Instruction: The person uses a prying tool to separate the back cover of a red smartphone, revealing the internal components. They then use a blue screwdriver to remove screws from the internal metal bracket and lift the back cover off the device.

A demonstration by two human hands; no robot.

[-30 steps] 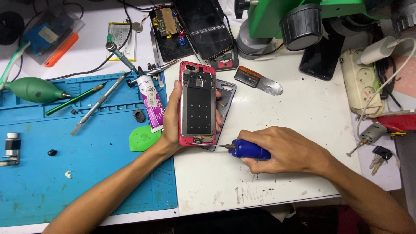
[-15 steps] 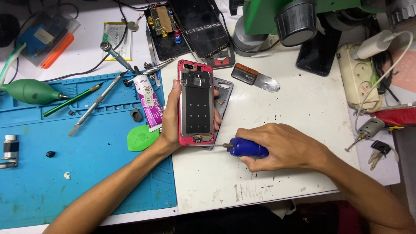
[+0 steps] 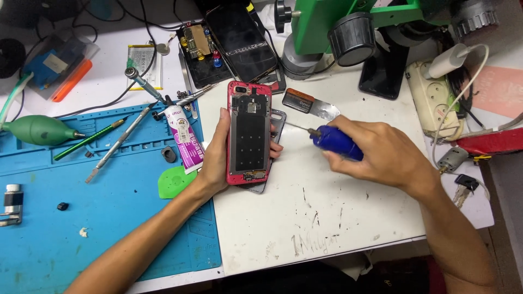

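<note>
My left hand [image 3: 218, 155] grips a red phone frame [image 3: 249, 133] with its back open, held upright over the white table; a grey cover part [image 3: 277, 122] lies under it. My right hand [image 3: 381, 152] holds a blue-handled screwdriver [image 3: 336, 142], its thin tip pointing left toward the phone's upper right edge, a little apart from it. A glue tube [image 3: 185, 142] lies just left of my left hand, beside a green pick [image 3: 174, 181].
A blue work mat [image 3: 65, 218] covers the left, with tweezers [image 3: 117, 144], a green pen [image 3: 90, 140] and a green air blower [image 3: 38, 130]. Behind are another opened phone [image 3: 239, 41], a metal spatula [image 3: 313, 106], a green microscope stand [image 3: 354, 22], a power strip [image 3: 433, 100] and keys [image 3: 463, 185].
My right hand has lifted the screwdriver from the phone's lower edge up and to the right, its tip now near the upper right side. The left hand keeps holding the phone.
</note>
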